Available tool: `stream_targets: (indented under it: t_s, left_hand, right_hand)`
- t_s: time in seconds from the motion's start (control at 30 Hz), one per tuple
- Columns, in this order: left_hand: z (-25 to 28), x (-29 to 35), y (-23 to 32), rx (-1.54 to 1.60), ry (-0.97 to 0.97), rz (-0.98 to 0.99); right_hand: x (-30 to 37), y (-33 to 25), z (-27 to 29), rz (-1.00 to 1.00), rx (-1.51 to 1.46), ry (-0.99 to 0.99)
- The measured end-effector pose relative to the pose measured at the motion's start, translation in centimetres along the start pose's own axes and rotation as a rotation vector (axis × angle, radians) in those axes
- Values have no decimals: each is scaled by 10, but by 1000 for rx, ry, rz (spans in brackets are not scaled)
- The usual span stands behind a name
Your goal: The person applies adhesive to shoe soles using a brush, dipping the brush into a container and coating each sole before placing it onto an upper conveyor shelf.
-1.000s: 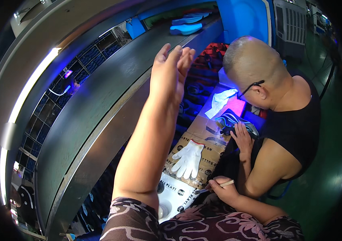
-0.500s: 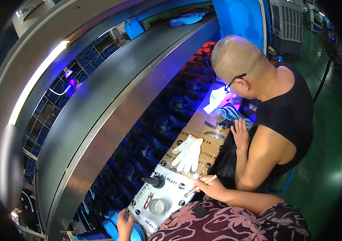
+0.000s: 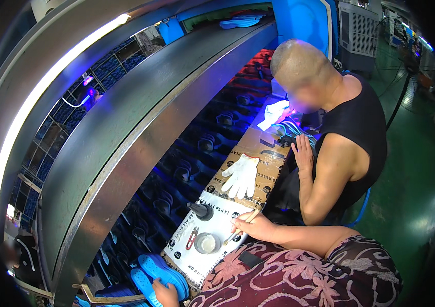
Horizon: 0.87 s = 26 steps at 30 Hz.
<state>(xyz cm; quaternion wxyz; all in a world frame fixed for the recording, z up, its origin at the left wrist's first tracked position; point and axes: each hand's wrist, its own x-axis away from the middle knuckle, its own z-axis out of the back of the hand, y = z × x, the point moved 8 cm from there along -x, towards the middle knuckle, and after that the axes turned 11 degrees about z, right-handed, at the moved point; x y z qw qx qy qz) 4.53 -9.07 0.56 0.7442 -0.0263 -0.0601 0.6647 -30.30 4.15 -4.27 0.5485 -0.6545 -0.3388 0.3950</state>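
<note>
My right hand [image 3: 254, 225] grips a small brush [image 3: 251, 217] with a pale wooden handle, its tip down beside a clear jar [image 3: 208, 243] of whitish content. At the lower left, my left hand [image 3: 165, 292] is closed at the near end of a pair of bright blue shoe soles [image 3: 162, 271]; its fingertips underneath are hidden. Red-handled thread snips [image 3: 192, 238] lie left of the jar. Behind them a dark cone-shaped piece [image 3: 200, 210] leans on the white printed sheet [image 3: 196, 266] over the narrow bench.
A white knit glove [image 3: 241, 176] lies farther up the cardboard-covered bench. Close on my right sits a co-worker [image 3: 348, 148], a hand near a dark strapped item [image 3: 294, 130] under violet light. A conveyor belt [image 3: 141, 97] with metal edge runs along the left; shoes fill racks below it.
My left hand has come down onto the blue soles, which now show more fully. My right hand and brush have moved left, nearer the jar.
</note>
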Motion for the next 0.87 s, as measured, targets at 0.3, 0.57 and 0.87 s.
stream_targets:
  t_s: [0.3, 0.57, 0.87]
  left_hand:
    - [-28, -4, -33, 31, -44, 129]
    - [-50, -9, -49, 84, -89, 237]
    - [-111, -45, -85, 328, -177, 415]
  right_hand:
    - [3, 1, -3, 17, -4, -2]
    - [3, 8, 3, -17, -50, 0]
    - [5, 3, 22, 13, -68, 26]
